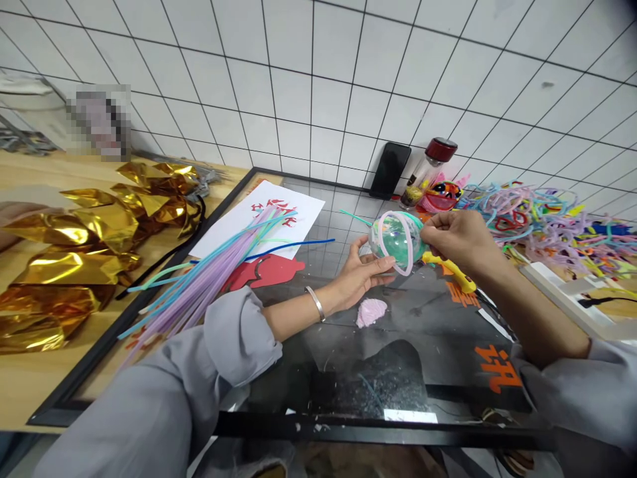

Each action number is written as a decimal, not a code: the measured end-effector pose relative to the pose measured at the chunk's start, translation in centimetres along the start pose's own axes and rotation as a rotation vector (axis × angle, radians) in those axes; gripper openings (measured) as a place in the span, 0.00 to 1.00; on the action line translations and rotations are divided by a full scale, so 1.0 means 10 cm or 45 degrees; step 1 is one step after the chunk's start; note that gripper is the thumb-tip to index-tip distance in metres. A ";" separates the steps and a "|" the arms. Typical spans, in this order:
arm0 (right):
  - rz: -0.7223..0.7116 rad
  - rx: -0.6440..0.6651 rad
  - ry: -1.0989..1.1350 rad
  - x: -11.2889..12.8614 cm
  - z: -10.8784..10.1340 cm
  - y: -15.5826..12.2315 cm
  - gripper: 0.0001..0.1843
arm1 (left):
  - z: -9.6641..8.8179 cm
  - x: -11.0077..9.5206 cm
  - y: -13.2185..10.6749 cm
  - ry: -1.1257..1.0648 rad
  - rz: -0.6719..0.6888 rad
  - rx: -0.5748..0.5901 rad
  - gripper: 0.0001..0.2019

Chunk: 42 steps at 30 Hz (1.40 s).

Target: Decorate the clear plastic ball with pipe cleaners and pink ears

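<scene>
A clear ball (393, 234) with green inside is held up above the dark glass surface. My left hand (362, 271) is closed around its lower left side, thumb in front and fingers behind. A pale pink pipe-cleaner ring (409, 242) circles the ball. On the ball's right side my right hand (458, 238) pinches with thumb and forefinger at its green edge; what lies between the fingertips is too small to make out. Below the ball lies a crumpled pink piece (371, 312). A yellow-handled glue gun (462, 279) rests under my right hand.
Purple and blue pipe cleaners (209, 285) lie left, over white paper (303, 199) and a red cut-out (273, 271). A black phone (391, 169) and red-lidded bottle (440, 150) stand by the tiled wall. Tangled pipe cleaners (537, 219) fill the right; gold foil (104, 219) and another person's hand (12, 216) are left.
</scene>
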State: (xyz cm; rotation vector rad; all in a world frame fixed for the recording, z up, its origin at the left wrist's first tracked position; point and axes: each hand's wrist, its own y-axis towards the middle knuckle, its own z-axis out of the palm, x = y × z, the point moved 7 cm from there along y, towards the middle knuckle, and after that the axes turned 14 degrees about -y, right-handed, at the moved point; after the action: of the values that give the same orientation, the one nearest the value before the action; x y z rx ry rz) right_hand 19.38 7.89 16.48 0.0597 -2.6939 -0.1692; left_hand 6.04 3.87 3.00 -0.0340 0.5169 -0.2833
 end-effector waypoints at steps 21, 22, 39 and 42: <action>-0.141 -0.035 -0.270 -0.06 -0.10 -0.13 0.08 | 0.48 -0.50 -0.35 1.310 1.117 0.437 0.06; -0.139 -0.018 -0.257 -0.07 -0.09 -0.13 0.07 | 0.47 -0.51 -0.33 1.294 1.094 0.449 0.05; 0.172 -0.032 0.356 -0.39 0.11 -0.07 0.03 | 0.35 -0.38 -0.31 1.231 0.965 0.519 0.13; 0.217 -0.093 0.496 -0.38 0.14 -0.10 0.05 | 0.35 -0.39 -0.34 1.191 0.936 0.537 0.13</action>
State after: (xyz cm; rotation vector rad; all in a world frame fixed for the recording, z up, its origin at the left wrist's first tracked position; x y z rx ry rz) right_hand 22.23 7.33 13.48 -0.1449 -2.2889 -0.1824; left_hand 3.67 1.57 8.26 0.7179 1.3348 0.3513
